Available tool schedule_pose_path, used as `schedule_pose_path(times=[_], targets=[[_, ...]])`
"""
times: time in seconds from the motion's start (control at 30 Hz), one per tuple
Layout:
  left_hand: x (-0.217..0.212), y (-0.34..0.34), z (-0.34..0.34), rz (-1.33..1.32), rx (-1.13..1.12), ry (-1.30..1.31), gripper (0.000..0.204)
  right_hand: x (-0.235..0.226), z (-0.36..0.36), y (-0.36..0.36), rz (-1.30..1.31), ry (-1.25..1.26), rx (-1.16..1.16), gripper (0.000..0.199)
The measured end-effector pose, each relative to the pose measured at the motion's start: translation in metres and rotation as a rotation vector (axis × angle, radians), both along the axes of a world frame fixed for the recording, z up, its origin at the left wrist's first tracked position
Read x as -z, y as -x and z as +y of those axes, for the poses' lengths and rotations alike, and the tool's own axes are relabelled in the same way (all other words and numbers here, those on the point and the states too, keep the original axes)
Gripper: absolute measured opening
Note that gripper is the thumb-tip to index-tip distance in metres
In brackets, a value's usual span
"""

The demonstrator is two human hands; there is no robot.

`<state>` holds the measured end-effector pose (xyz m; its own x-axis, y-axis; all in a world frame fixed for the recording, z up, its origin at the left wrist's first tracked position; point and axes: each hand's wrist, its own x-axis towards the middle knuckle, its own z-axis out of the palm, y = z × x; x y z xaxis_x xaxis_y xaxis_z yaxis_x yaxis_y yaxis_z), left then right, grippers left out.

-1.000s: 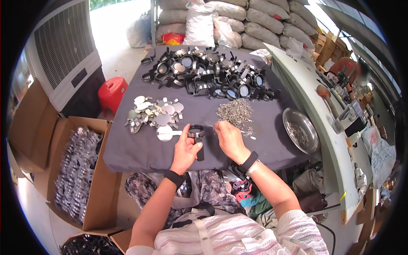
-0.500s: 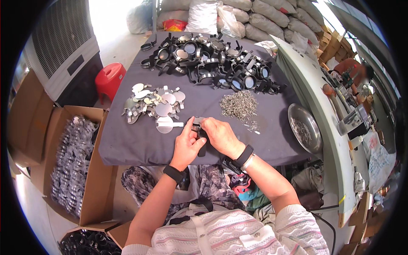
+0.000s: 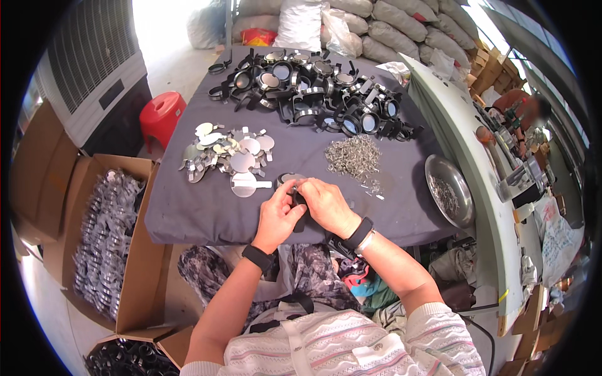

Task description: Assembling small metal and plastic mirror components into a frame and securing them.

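Over the table (image 3: 207, 216), the left hand (image 3: 276, 222) grips the ring (image 3: 288, 178) between both hands; the right hand (image 3: 326, 205) bunches its fingertips against it, though what they pinch is hidden. Best to brace the ring firmly, thumb opposed, and apply only gentle, square fingertip pressure.
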<state>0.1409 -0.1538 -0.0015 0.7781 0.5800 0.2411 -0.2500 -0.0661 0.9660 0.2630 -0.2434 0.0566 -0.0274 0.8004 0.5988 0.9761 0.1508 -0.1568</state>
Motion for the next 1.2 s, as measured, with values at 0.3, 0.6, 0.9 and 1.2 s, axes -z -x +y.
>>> schedule_pose_path(times=[0.3, 0.6, 0.9, 1.2], targets=[[-0.004, 0.0, -0.005, -0.045, -0.017, 0.052, 0.059, 0.005, 0.0, 0.0, 0.014, -0.021, 0.003, 0.018], [0.001, -0.002, -0.001, -0.06, 0.004, 0.038, 0.06, 0.011, 0.004, -0.006, 0.077, -0.006, 0.023, 0.018], [-0.002, -0.001, -0.003, -0.05, -0.004, 0.052, 0.062, 0.007, 0.002, -0.004, 0.083, 0.013, 0.026, 0.019], [-0.006, 0.0, 0.0, -0.036, 0.039, 0.074, 0.058, 0.003, 0.002, -0.008, 0.134, 0.035, -0.055, 0.016]])
